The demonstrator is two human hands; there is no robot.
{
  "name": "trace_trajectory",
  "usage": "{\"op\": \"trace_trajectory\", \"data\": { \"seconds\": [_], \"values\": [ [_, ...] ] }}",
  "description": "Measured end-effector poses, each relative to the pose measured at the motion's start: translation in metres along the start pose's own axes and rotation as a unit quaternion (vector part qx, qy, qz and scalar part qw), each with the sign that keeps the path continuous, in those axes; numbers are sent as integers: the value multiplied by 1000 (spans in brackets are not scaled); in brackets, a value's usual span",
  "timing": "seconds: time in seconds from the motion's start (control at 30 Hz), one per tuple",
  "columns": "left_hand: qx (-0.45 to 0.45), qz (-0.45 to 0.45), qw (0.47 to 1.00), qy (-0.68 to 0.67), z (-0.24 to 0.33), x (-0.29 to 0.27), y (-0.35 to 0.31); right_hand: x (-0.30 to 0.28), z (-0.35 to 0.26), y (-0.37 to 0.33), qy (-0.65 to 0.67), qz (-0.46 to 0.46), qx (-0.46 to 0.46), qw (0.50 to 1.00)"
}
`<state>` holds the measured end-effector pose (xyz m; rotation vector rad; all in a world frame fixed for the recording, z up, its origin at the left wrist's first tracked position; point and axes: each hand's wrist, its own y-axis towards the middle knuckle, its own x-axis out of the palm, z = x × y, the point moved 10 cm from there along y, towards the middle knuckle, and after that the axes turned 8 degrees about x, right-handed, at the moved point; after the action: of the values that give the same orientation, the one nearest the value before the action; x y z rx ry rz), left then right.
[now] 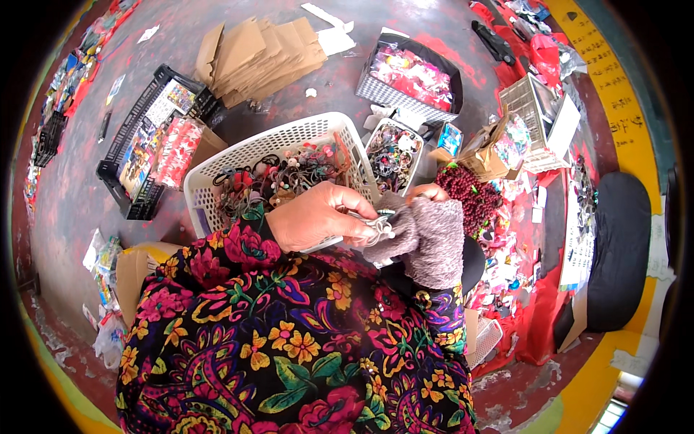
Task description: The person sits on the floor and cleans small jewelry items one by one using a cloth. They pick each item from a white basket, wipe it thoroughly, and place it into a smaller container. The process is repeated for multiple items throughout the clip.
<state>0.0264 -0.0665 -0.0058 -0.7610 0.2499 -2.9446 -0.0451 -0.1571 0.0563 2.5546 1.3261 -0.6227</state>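
Observation:
My left hand (318, 217) is closed, with thumb and fingers pinching a small bunch of pale grey looped hair ties (379, 228). Close by on the right is my right hand (429, 192), its bent fingertips showing past a fuzzy grey-mauve knit cover (437, 242) around the wrist and palm. That knit hides most of the right hand's grip. Just beyond both hands stands a white perforated plastic basket (271, 136), holding a tangle of hair ties (289, 170) in grey, red, pink and dark colours.
A smaller white basket (418, 150) of mixed pieces adjoins the large one. Dark red beaded bunches (468, 199) lie to the right. Farther out are a black crate (130, 139), flattened cardboard (264, 58), and a patterned box (408, 107) of pink-and-white packets. A black seat (620, 249) stands far right.

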Motion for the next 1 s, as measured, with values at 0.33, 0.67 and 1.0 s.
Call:
{"op": "trace_trajectory", "data": {
  "seconds": [0.33, 0.67, 1.0],
  "values": [
    [93, -6, 991, -94, 15, -3, 0, -6, 1, 2, 196, 21, 13, 980],
    [103, 24, 987, 121, 15, -4, 5, 29, -11, -7, -33, -138, -51, 989],
    [167, 56, 962, 208, 26, -5, 4, 29, 21, -2, 172, -73, 133, 973]
  ]
}}
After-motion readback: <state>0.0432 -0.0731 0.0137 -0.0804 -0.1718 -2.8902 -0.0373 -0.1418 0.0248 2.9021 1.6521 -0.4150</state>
